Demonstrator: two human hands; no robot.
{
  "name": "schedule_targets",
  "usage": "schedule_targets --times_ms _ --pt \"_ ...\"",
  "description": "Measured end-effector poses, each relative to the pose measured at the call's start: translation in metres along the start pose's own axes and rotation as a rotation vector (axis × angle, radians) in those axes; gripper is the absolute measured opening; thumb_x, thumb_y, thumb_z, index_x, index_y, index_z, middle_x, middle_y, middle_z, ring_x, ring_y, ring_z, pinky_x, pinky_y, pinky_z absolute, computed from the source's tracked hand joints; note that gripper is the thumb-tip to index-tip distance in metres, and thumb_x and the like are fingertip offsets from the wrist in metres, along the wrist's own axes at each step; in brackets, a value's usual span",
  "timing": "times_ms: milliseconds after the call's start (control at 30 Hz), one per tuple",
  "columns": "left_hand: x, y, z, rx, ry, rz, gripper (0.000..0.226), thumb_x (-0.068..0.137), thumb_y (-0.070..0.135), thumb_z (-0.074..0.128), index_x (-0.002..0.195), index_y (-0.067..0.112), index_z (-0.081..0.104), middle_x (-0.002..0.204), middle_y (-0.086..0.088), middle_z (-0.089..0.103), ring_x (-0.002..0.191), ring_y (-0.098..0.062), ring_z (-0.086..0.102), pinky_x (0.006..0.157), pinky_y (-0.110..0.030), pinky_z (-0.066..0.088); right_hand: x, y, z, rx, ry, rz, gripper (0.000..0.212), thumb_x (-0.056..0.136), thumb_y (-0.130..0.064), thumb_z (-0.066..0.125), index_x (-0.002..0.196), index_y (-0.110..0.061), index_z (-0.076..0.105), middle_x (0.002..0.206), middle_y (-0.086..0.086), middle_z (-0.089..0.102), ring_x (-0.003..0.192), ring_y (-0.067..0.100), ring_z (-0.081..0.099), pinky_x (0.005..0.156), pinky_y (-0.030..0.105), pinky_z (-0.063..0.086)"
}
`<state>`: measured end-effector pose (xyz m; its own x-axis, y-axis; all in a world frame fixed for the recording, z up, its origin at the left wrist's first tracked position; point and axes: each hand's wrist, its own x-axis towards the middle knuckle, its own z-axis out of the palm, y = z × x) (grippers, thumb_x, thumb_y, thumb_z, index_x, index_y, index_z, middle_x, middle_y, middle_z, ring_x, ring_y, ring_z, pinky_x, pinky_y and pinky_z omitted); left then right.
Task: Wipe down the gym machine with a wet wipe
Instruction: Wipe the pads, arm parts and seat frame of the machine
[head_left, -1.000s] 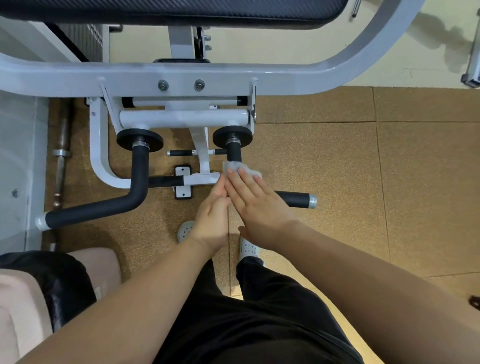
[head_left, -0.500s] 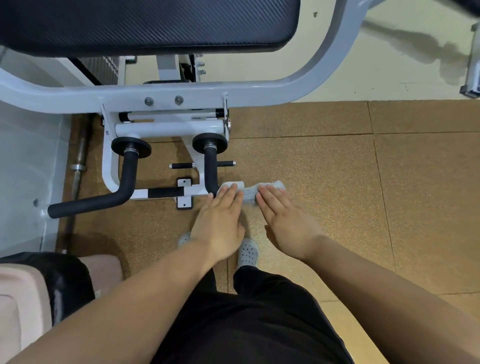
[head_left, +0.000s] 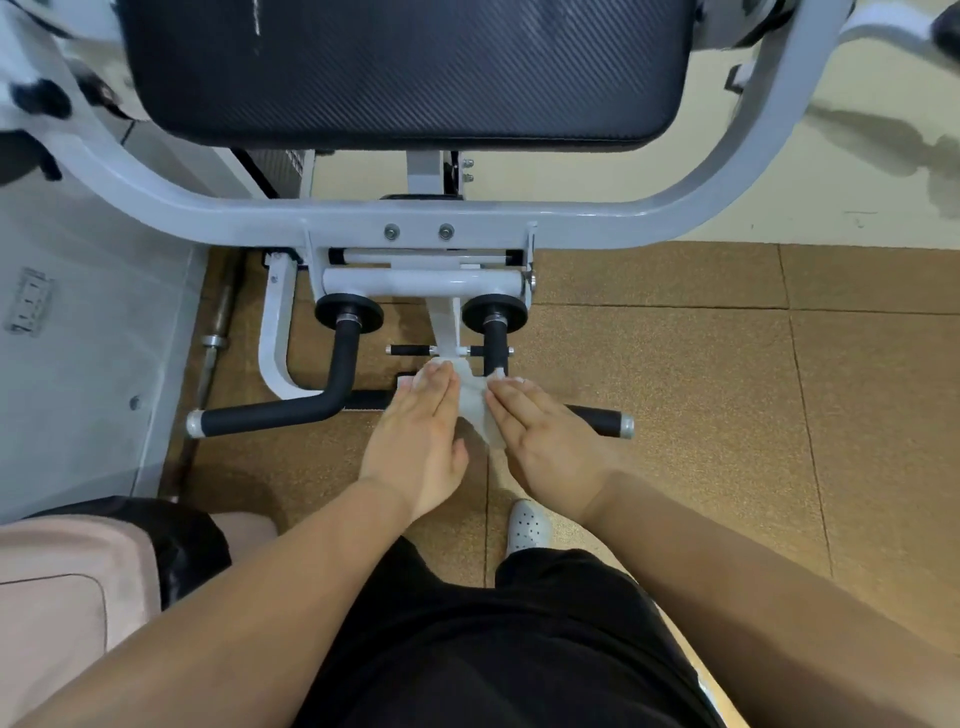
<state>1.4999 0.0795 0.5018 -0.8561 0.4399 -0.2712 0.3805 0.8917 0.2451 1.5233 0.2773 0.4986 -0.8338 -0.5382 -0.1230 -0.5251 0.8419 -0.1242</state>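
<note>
No text can be read from where I watch. A small plate on the grey panel, down and left of the black pad, bears marks too blurred to make out. Faint white streaks on the pad's upper left spell nothing legible.

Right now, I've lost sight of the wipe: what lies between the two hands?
The white wet wipe, bunched between the left hand and right hand; the head view shows it.

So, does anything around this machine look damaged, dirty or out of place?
Two small things. The black pad has a white scratch near its upper left, and a dark smeared patch, perhaps a stain, marks the pale surface at upper right.
</note>
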Motion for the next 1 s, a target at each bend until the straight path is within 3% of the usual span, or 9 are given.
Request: schedule_targets --times_ms 167,300,333,400,467,567,700,800,1000 --pt "-0.041 -0.087 -0.026 0.015 0.095 -0.07 0.075 0.088 0.025 0.066 0.151 -0.003 0.037 0.16 -0.019 0.036 0.15 -0.032 0.031 0.124 -0.042 0.011 0.073 -0.071 -0.008 0.056 -0.016 -0.072 0.068 0.077 -0.014 0.078 0.138 0.007 0.056 0.141 0.025 0.058 0.13 0.039 0.058 0.117 0.048 0.037" --pt "-0.074 -0.16 -0.042 0.066 0.046 -0.08 0.077 0.091 0.029 0.062 0.154 -0.001 0.032 0.163 -0.016 0.031 0.154 -0.026 0.022 0.124 -0.04 0.006 0.119 -0.134 -0.006 0.09 -0.018 -0.051 0.068 0.077 -0.017 0.082 0.137 0.004 0.06 0.14 0.021 0.061 0.129 0.034 0.059 0.117 0.043 0.03" --pt "-0.08 -0.175 -0.044 0.06 0.014 -0.078 0.077 0.094 0.033 0.057 0.157 0.002 0.024 0.166 -0.014 0.022 0.156 -0.024 0.014 0.124 -0.038 0.0 0.127 -0.149 -0.004 0.146 -0.056 -0.04 0.069 0.083 -0.017 0.078 0.143 0.005 0.053 0.148 0.022 0.054 0.137 0.036 0.052 0.12 0.046 0.028" --pt "-0.086 -0.2 -0.042 0.067 -0.114 -0.076 0.079 0.1 0.039 0.046 0.161 0.007 0.005 0.17 -0.009 0.003 0.157 -0.021 -0.002 0.123 -0.037 -0.009 0.145 -0.177 0.003 0.224 -0.183 0.002 0.074 0.099 -0.021 0.056 0.16 0.001 0.021 0.168 0.019 0.016 0.156 0.035 0.016 0.128 0.043 0.002" --pt "-0.086 -0.221 -0.038 0.096 -0.24 -0.048 0.085 0.101 0.042 0.045 0.161 0.012 -0.007 0.17 -0.006 -0.01 0.157 -0.022 -0.011 0.124 -0.042 -0.008 0.163 -0.198 0.012 0.198 -0.352 0.092 0.086 0.104 -0.041 0.043 0.16 -0.009 -0.014 0.165 0.013 -0.025 0.156 0.029 -0.02 0.127 0.042 -0.013" --pt "-0.083 -0.242 -0.03 0.11 -0.253 0.02 0.093 0.099 0.048 0.047 0.16 0.014 -0.015 0.169 -0.006 -0.017 0.156 -0.024 -0.013 0.125 -0.05 -0.005 0.178 -0.21 0.025 0.143 -0.398 0.209 0.099 0.096 -0.073 0.028 0.152 -0.02 -0.034 0.157 0.015 -0.043 0.147 0.03 -0.039 0.124 0.044 -0.019" --pt "-0.088 -0.256 -0.023 0.085 -0.182 0.078 0.093 0.097 0.05 0.05 0.162 0.013 -0.006 0.171 -0.007 -0.006 0.157 -0.025 -0.004 0.124 -0.053 -0.002 0.175 -0.19 0.026 0.108 -0.364 0.255 0.101 0.089 -0.083 0.009 0.158 -0.016 -0.023 0.165 0.015 -0.03 0.152 0.029 -0.03 0.128 0.047 -0.009" --pt "-0.096 -0.263 -0.018 -0.027 -0.12 0.124 0.08 0.096 0.04 0.055 0.161 0.011 0.018 0.169 -0.009 0.015 0.157 -0.024 0.009 0.125 -0.05 0.01 0.178 -0.193 0.026 0.167 -0.351 0.305 0.107 0.089 -0.086 0.002 0.161 -0.009 -0.013 0.167 0.015 -0.026 0.154 0.028 -0.028 0.128 0.047 -0.008" --pt "-0.109 -0.282 -0.018 -0.165 0.05 0.243 0.049 0.092 0.024 0.047 0.134 0.004 0.061 0.144 -0.015 0.055 0.137 -0.031 0.05 0.113 -0.053 0.042 0.178 -0.209 0.039 0.283 -0.259 0.09 0.084 0.1 -0.072 0.025 0.165 -0.026 -0.003 0.172 0.01 -0.005 0.159 0.026 -0.012 0.129 0.048 -0.002"
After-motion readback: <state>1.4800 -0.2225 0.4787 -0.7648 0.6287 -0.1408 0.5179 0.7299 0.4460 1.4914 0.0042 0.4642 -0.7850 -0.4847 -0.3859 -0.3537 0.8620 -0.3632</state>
